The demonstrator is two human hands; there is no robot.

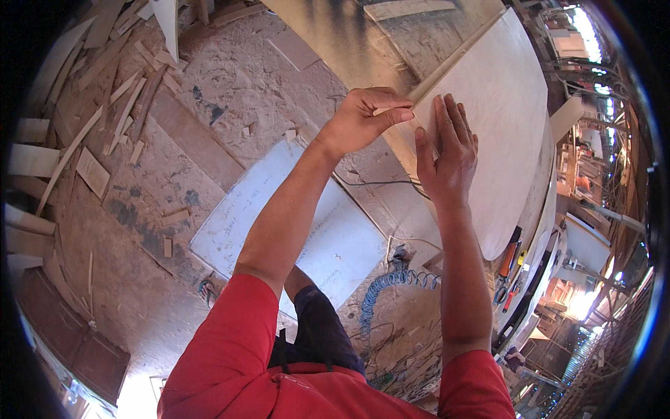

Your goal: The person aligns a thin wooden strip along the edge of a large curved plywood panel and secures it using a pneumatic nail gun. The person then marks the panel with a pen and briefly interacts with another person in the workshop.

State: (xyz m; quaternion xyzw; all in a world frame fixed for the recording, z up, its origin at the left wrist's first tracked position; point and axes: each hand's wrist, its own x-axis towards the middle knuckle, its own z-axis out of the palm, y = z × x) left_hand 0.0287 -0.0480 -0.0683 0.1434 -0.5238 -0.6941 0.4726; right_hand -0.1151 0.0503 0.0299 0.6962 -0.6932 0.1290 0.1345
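A pale, smooth wooden panel (513, 133) with a curved far-right edge lies on the work surface to the right. My right hand (450, 146) rests flat on its near-left part, fingers stretched out and the thumb apart. Just left of it, at the panel's straight edge, my left hand (366, 122) pinches with thumb and forefinger. What those fingertips hold, if anything, is too small to make out. A raised wooden strip (457, 59) runs along that straight edge, beyond both hands.
Below lies a white board (335, 244) with handwriting, on a dusty floor. A blue coiled hose (373, 297) and a dark cable (380, 183) are near my legs. Wood offcuts (125, 115) litter the left. Scissors (501, 293) and other hand tools sit beside the panel.
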